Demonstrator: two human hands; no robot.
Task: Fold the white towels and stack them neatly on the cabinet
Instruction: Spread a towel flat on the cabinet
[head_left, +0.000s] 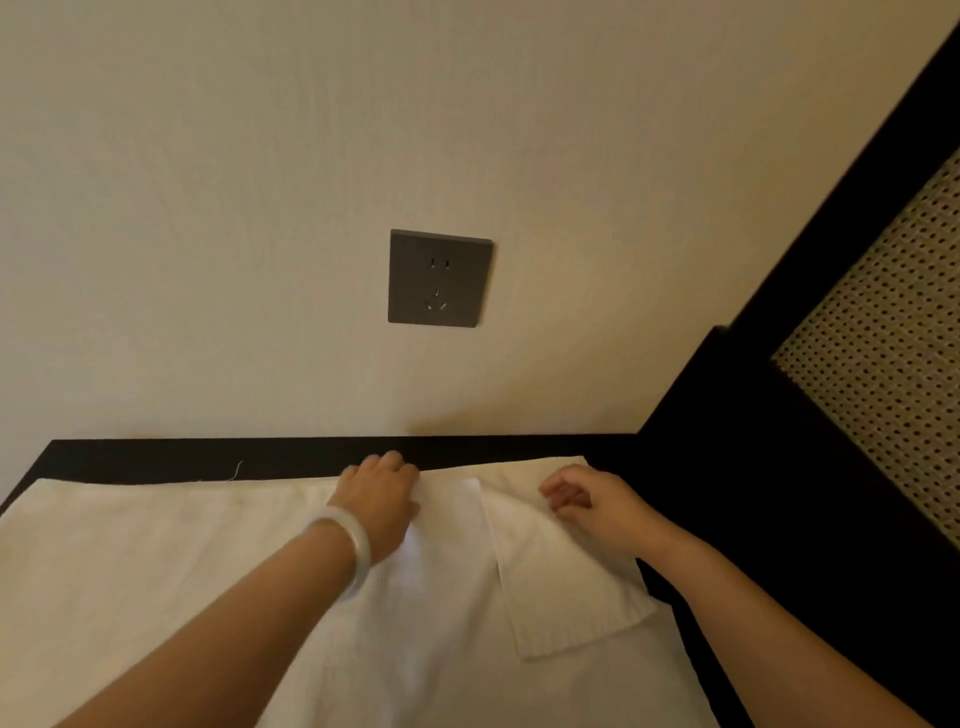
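The fingers of the left hand are pressed together and curled down over the far hem of the white towel, knuckles up, tips hidden where they grip the cloth at its edge. The right hand lies to their right, apart from them, its fingers loosely curled and slightly spread, with the tips and thumb pinching the upper edge of a turned-over flap of the towel. From these fingers the flap runs back toward the person at a slant, its lower corner lying on the flat cloth beneath. Between the two hands a short edge of the towel shows, just beside the left knuckles. The rest of the towel spreads flat to the left of the left fingers and back under both forearms. A pale bangle sits on the left wrist. Just beyond both sets of fingertips is a bare strip of the dark cabinet top, and a loose thread sticks up from the hem left of the left hand. Beyond that rises a cream wall with a dark socket above the left fingers. Right of the right hand stands a dark frame holding a woven cane panel.
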